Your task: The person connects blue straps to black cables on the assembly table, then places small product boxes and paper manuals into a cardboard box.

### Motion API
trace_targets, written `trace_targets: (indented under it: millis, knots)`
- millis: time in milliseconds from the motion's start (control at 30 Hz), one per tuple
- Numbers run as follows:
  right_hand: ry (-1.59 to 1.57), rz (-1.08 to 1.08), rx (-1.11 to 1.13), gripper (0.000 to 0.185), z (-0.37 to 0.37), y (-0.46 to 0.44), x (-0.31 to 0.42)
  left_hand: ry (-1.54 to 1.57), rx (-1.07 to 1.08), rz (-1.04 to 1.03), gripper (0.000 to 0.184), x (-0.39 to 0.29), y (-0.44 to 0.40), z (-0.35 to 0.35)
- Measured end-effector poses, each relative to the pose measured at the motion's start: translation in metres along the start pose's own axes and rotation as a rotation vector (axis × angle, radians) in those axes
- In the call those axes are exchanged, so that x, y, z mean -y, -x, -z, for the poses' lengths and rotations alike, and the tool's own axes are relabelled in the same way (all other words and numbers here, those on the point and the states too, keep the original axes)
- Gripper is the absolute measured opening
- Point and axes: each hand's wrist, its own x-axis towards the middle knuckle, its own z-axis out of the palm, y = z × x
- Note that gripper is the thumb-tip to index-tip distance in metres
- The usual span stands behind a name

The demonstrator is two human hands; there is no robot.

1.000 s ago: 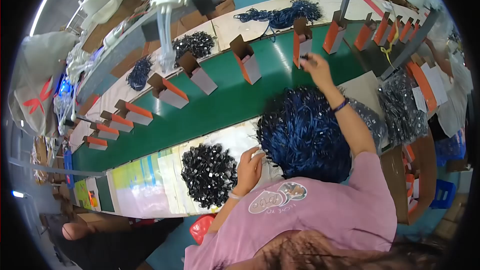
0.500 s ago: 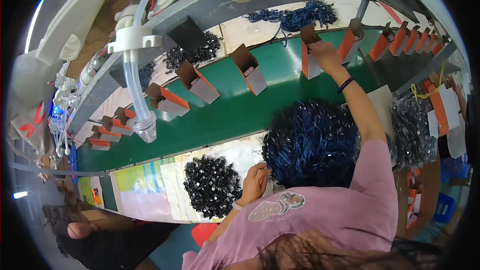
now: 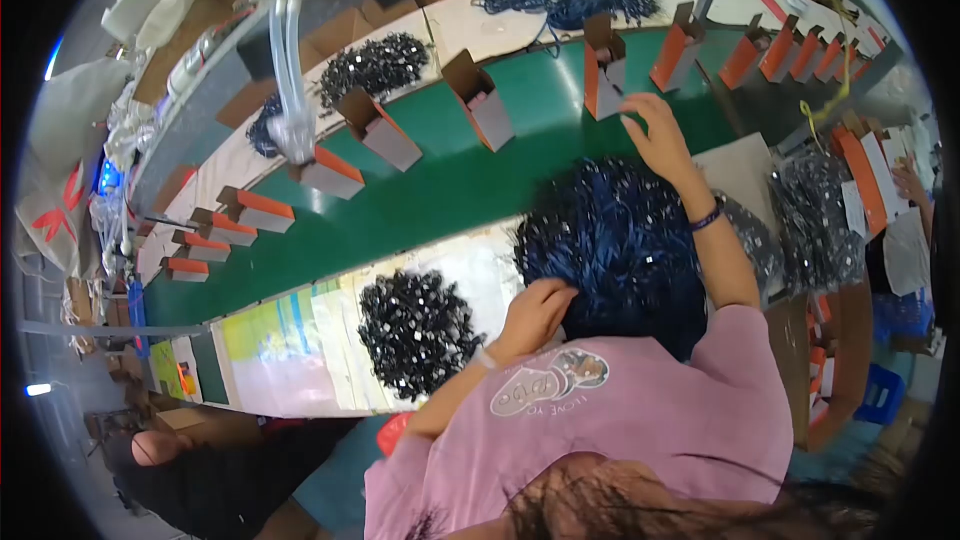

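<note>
My right hand point(image 3: 655, 135) is just in front of an open orange and grey box point(image 3: 604, 75) on the green belt point(image 3: 420, 195); its fingers are apart and nothing shows between them. A big heap of dark blue cords point(image 3: 610, 250) lies on the near ledge below that hand. My left hand point(image 3: 540, 313) is at the heap's left edge, its fingers bent together against the cords; what they hold, if anything, is hidden. Left of it sits a pile of small black pieces with silvery ends point(image 3: 418, 333).
More open boxes point(image 3: 478, 108) stand in a row along the belt. Behind them are blue cords point(image 3: 590, 5) and a black pile point(image 3: 375, 70). Clear tubes point(image 3: 288, 70) hang at upper left. Clear bags point(image 3: 815, 220) lie at right. A person in black point(image 3: 220, 470) is at lower left.
My right hand has come out of the box's opening and drawn back toward me, fingers parted. My left hand has moved right, onto the blue heap's edge. The camera view has shifted.
</note>
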Motion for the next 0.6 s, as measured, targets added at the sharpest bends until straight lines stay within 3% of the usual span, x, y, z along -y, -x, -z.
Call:
trace_targets:
  millis: [33,167,267,300,433,500,600]
  knots:
    - [0.003,-0.014,0.017,0.019,0.005,0.017,0.01,-0.027,0.008,-0.073,0.025,-0.004,-0.007,-0.004]
    - [-0.233,-0.238,0.115,0.018,0.028,0.08,0.034,-0.141,0.08,-0.041,0.032,-0.021,-0.021,-0.018]
    - [-0.38,-0.371,0.221,0.016,0.046,0.12,0.063,-0.312,0.204,-0.084,0.019,-0.006,-0.02,-0.027]
    - [-0.4,-0.416,0.258,0.016,0.052,0.134,0.074,-0.28,0.165,-0.058,0.009,-0.008,-0.019,-0.027]
    - [-0.416,-0.513,0.312,0.018,0.056,0.192,0.102,-0.249,0.072,-0.13,0.009,-0.016,-0.017,-0.012]
    - [-0.546,-0.569,0.191,0.02,0.05,0.209,0.126,-0.238,0.046,-0.14,0.01,-0.021,-0.018,-0.002]
    - [-0.397,-0.396,0.213,0.043,0.047,0.209,0.161,-0.153,0.008,-0.139,0.011,-0.04,-0.026,0.019]
